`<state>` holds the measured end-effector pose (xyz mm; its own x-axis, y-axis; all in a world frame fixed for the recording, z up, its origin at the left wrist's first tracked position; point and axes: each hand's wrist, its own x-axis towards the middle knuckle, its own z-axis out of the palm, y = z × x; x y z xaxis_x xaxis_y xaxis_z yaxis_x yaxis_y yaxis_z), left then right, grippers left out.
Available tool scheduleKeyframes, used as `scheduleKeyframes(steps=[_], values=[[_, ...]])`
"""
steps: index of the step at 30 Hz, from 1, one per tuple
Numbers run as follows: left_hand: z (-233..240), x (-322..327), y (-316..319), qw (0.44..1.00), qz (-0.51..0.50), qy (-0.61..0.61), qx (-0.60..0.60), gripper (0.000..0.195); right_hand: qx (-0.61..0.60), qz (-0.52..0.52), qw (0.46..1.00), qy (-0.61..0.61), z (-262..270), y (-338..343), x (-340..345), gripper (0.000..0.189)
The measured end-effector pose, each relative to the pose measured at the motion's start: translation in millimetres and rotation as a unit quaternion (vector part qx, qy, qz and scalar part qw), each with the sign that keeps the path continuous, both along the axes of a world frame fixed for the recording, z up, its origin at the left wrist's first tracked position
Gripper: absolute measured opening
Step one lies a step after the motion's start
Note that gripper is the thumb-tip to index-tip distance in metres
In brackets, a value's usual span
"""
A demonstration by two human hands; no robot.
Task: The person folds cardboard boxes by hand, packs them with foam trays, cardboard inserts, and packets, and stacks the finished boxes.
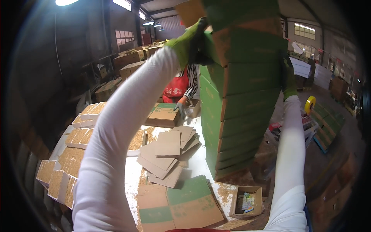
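A tall stack of green and brown cardboard boxes (246, 107) stands before me, reaching above the top of the view. My left hand (192, 43), in a green and black glove, is raised against the left side of an upper box (246, 43). My right hand (287, 75), gloved alike, presses flat on the stack's right side, partly hidden by it. Both hands seem to hold the upper box between them. Below lie loose cardboard sheets (168, 143) in an untidy pile and a flattened green and brown carton (179, 203) on the white table (132, 174).
Open packs of brown granular material (58, 182) line the left. A small carton with packets (246, 203) sits at the lower right. Across the table, a co-worker in a red apron (176, 87) has a gloved hand by a carton (163, 114). A yellow tape roll (309, 105) is at right.
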<state>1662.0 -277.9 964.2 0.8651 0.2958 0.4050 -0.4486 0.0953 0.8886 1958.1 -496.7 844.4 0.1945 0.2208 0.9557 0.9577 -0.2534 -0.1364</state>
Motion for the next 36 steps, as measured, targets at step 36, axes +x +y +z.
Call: scheduleKeyframes(steps=[36], values=[[-454, -503, -69, 0.701, 0.374, 0.501, 0.342, 0.096, -0.509, 0.02, 0.681, 0.526, -378, -26, -432, 0.087]])
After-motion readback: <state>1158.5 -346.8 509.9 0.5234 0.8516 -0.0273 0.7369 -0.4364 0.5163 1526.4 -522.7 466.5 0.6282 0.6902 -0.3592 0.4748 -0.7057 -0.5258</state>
